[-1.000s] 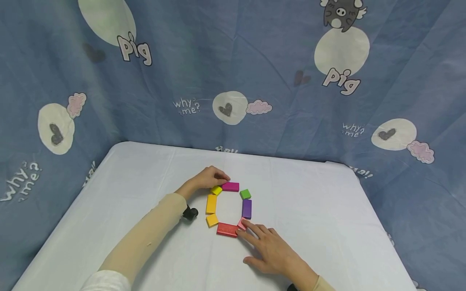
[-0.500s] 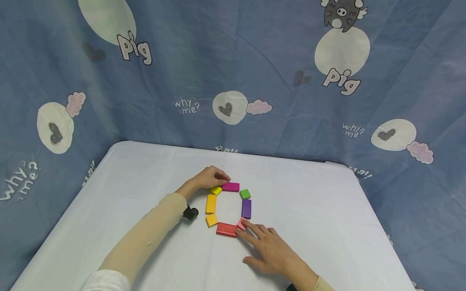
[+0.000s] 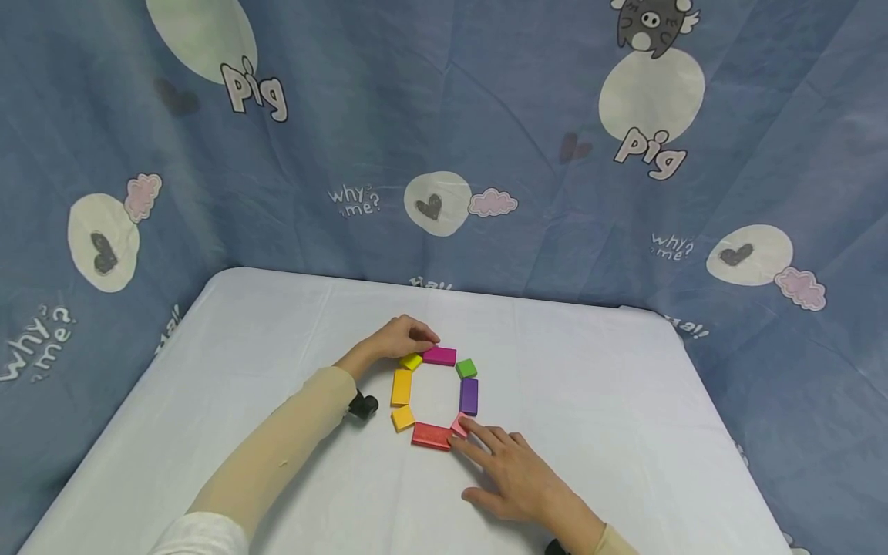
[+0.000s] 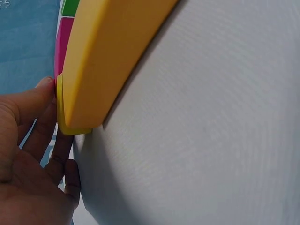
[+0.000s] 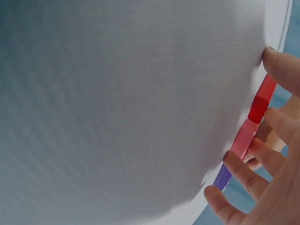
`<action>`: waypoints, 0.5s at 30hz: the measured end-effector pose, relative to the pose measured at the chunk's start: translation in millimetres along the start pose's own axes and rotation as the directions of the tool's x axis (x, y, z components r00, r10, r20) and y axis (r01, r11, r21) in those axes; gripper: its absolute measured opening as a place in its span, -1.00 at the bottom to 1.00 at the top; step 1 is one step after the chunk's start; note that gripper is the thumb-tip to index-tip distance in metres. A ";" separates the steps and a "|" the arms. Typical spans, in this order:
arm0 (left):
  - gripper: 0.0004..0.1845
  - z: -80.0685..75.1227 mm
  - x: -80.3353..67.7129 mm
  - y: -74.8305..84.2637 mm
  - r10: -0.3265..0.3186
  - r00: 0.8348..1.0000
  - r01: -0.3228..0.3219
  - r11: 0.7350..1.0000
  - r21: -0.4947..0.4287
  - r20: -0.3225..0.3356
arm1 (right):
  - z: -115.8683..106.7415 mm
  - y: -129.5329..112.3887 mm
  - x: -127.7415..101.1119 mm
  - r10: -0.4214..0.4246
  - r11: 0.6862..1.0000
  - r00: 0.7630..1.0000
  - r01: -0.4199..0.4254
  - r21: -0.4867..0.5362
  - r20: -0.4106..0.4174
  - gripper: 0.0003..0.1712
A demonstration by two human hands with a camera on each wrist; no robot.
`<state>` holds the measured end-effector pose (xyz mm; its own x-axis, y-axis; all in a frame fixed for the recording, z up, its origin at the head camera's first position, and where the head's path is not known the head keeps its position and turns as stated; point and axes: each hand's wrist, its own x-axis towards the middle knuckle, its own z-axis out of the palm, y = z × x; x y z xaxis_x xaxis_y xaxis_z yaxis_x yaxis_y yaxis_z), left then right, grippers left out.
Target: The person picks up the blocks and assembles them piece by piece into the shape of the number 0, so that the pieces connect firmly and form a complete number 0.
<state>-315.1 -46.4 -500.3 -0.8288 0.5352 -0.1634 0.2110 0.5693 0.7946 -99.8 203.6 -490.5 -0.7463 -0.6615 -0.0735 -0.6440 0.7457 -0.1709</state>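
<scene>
Several coloured blocks form a ring on the white table. At its far side my left hand [image 3: 397,338] pinches the left end of the magenta block [image 3: 442,357]; the fingers behind it are partly hidden. Beside that hand lie a small yellow block [image 3: 411,361] and a long amber block [image 4: 110,51]. My right hand [image 3: 516,474] has its fingers spread, with fingertips touching the red block [image 3: 430,437] and the small pink block [image 3: 458,425] at the near side. The thumb rests on the tabletop, apart from the blocks.
A purple block [image 3: 469,397] and a green one [image 3: 466,368] make up the ring's right side. On its left sits a small amber block [image 3: 402,418]. White cloth covers the table [image 3: 610,401], and a blue printed curtain [image 3: 312,154] hangs behind it.
</scene>
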 end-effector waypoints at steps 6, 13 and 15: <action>-0.79 1.0 -1.6 -1.0 -0.004 1.000 0.004 1.000 0.002 -0.008 | 0.0 -0.3 1.3 -0.003 1.000 1.000 0.003 0.003 0.006 -0.14; -0.77 0.6 -3.2 -0.3 -0.003 1.000 0.003 1.000 -0.011 -0.018 | -0.5 0.1 0.9 0.005 1.000 1.000 -0.006 0.010 0.010 -0.15; -0.75 -1.8 -7.2 -0.7 0.018 0.999 -0.018 1.000 -0.007 -0.027 | -2.5 0.1 -0.5 0.013 1.000 1.000 -0.013 0.021 -0.010 -0.16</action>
<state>-310.2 -51.8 -498.7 -0.8386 0.5283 -0.1333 0.2225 0.5553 0.8013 -100.0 204.2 -488.1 -0.7564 -0.6507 -0.0663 -0.6306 0.7524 -0.1904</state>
